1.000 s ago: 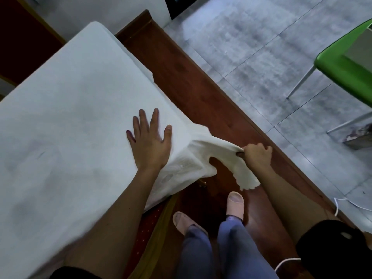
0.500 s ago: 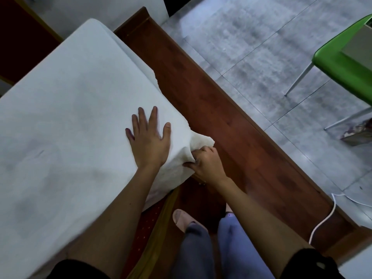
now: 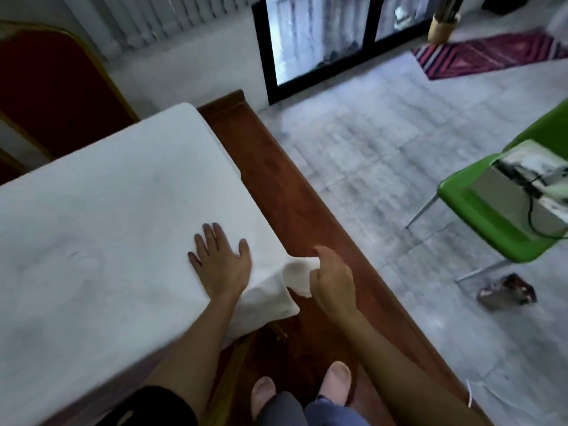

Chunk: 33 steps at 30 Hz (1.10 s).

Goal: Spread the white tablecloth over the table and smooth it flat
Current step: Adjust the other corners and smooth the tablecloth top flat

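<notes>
While L hand [image 3: 219, 265] lies flat on tablecloth [image 3: 107, 226], fingers straight, slightly apart, R hand [image 3: 333, 282] meets its corner; finger grip hidden.

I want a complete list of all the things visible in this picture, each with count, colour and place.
tablecloth: one, white, spread at left, a corner flap hanging near
green chair: one, green, right side
box: one, grey, on the green chair's seat
red chair back: one, red with gold frame, far left
rug: one, red patterned, far right
glass door: one, black frame, far wall
crumpled object: one, dark, on the tiled floor below the green chair
slippers: two, pale pink, bottom centre
left hand: one, flat on the tablecloth near its right edge
right hand: one, beside the corner flap; grip unclear
</notes>
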### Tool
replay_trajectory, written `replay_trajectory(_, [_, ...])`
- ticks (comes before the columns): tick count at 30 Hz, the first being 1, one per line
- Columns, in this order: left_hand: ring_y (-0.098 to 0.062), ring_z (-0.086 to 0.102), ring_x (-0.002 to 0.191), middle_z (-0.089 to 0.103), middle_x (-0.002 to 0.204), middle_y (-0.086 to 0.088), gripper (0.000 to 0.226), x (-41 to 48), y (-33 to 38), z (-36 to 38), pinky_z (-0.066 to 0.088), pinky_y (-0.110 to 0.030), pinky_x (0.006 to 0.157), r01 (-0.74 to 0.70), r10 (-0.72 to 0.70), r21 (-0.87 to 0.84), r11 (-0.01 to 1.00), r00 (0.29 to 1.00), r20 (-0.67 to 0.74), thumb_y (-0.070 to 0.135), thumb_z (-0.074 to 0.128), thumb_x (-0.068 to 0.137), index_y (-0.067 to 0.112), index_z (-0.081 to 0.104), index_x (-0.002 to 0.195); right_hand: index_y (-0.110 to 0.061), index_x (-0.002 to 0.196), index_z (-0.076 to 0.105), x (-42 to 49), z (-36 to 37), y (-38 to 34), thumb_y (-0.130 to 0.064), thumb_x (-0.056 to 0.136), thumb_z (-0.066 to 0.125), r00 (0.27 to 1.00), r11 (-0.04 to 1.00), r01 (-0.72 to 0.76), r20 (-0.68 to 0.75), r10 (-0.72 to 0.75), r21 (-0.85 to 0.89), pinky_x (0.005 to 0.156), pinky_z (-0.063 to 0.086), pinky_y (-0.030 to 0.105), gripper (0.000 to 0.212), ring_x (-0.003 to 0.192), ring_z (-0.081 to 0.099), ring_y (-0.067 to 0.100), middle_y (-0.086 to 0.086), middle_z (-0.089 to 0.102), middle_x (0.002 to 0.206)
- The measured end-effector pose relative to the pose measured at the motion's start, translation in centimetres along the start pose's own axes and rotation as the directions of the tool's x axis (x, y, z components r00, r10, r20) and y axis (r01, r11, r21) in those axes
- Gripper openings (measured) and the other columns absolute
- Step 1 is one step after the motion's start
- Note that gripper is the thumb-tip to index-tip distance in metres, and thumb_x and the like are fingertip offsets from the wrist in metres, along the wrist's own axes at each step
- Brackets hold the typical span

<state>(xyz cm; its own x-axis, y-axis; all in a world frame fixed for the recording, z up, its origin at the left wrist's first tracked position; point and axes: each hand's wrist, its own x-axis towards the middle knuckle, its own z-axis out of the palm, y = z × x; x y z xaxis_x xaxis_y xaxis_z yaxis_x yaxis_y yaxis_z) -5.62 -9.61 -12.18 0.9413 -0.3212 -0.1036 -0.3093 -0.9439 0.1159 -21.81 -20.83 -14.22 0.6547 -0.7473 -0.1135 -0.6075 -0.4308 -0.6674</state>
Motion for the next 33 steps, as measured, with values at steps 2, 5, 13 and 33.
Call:
replay_trajectory(2, [-0.030,0.026,0.141,0.024,0.156,-0.007,0.066,0.1,-0.6,-1.2,0.025,-0.052,0.109,-0.056,0.056,0.034,0.998,0.998,0.003,0.050,0.037,0.092,0.018,0.023,0.148,-0.020,0.149,0.027,1.4,-1.8,-2.0,-0.022,0.098,0.037,0.937,0.958,0.246,0.289,-0.196,-0.148,0.115,0.026,0.048,0.052,0.145,0.026,0.021,-0.001,0.029,0.157])
replay_trajectory(5, [-0.030,0.037,0.134,0.033,0.153,-0.005,0.057,0.0,-2.3,-2.8,0.035,-0.052,0.102,-0.153,0.153,0.039,0.987,0.988,0.003,0.045,0.036,0.093,0.023,0.030,0.146,-0.024,0.152,-0.005,2.9,-2.4,-4.6,-0.041,0.102,0.019,0.788,0.864,0.421,0.583,-0.196,-0.278,0.120,0.005,0.050,0.058,0.149,-0.009,0.017,-0.009,-0.010,0.160])
replay_trajectory(13, [-0.028,0.026,0.143,0.025,0.155,-0.008,0.074,0.9,-3.1,-3.2,0.018,-0.050,0.114,-0.006,0.006,0.006,1.000,1.000,0.021,0.057,0.014,0.086,0.018,0.026,0.147,-0.023,0.142,-0.025,8.5,-0.4,-9.1,-0.063,0.081,-0.013,0.658,0.653,0.676,0.679,-0.325,-0.342,0.111,-0.014,0.044,0.074,0.143,-0.024,0.018,-0.010,-0.031,0.146])
replay_trajectory(33, [-0.034,0.040,0.135,0.042,0.146,-0.014,0.063,9.6,1.0,-4.0,0.032,-0.054,0.107,0.323,-0.327,-0.128,0.938,0.945,-0.005,0.048,0.014,0.094,0.014,0.038,0.142,-0.021,0.150,-0.013,25.2,4.5,-17.0,-0.063,0.082,-0.016,0.397,0.398,0.896,0.758,-0.518,-0.197,0.119,-0.004,0.050,0.080,0.145,-0.019,0.016,-0.007,-0.023,0.155])
